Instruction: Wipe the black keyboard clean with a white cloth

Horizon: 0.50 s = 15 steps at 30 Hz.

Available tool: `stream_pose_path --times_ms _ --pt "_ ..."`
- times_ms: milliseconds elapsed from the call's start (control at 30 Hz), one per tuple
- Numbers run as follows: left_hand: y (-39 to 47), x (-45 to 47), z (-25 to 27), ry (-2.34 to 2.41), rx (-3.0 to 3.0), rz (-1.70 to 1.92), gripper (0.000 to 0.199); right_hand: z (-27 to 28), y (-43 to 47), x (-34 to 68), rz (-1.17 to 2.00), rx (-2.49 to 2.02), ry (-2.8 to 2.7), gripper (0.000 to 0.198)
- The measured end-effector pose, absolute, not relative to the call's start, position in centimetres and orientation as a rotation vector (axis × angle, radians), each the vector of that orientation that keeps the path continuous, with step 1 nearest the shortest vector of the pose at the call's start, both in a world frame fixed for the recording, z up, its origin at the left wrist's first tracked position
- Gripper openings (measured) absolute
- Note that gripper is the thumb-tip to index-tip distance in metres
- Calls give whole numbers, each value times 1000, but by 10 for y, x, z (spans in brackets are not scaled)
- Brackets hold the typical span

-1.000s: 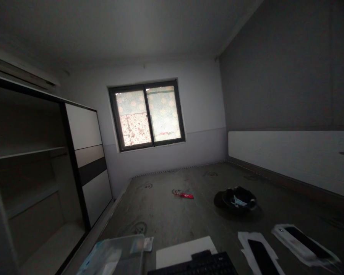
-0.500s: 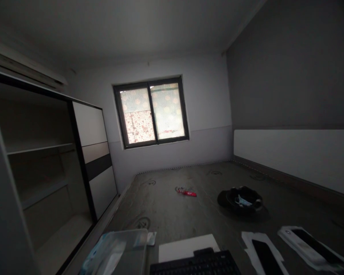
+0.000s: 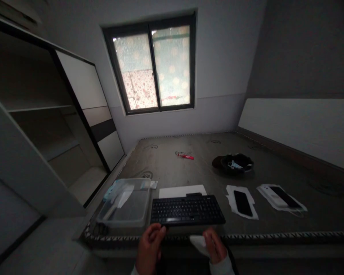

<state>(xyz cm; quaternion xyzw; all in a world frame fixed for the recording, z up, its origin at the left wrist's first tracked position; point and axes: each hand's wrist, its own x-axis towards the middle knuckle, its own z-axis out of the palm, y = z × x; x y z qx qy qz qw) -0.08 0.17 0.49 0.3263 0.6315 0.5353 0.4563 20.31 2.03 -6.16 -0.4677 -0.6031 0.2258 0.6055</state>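
Remotely, I'm pinching a white tissue (image 3: 199, 242) by one end in the right hand (image 3: 215, 244), apparently to leave the rest free, before the keyboard (image 3: 186, 211), while the left hand (image 3: 150, 246) is sitting curled by its near-left corner, grip I can't tell.

mattress (image 3: 199, 172) | clear box (image 3: 133, 206) | white sheet (image 3: 172, 192) | keyboard (image 3: 186, 211) | cap (image 3: 237, 169) | red item (image 3: 187, 156) | phones (image 3: 243, 203) on wrappers (image 3: 231, 195)

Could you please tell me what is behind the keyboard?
Behind the keyboard are a flat white item, its near edge covered, and a small black piece. Anything under the keyboard is hidden.
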Motion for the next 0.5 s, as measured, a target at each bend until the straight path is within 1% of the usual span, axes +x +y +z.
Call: stream_pose_path --times_ms 33,133,233,300,400,500 --pt "2 -1 10 1500 804 1326 62 -57 19 204 488 -1064 -1452 45" --pt "1 0 21 1420 784 1349 56 -30 16 195 363 -981 -1645 28" --pt "-5 4 24 1383 769 1343 50 -4 16 181 275 -916 -1762 19" --pt "-8 8 23 1370 754 1342 47 4 18 174 247 -928 -1788 22" --pt "-12 10 20 1346 733 1326 44 3 22 167 222 -924 -1841 32" --pt "-14 12 20 1323 694 1302 45 -6 27 166 187 -906 -1859 26"
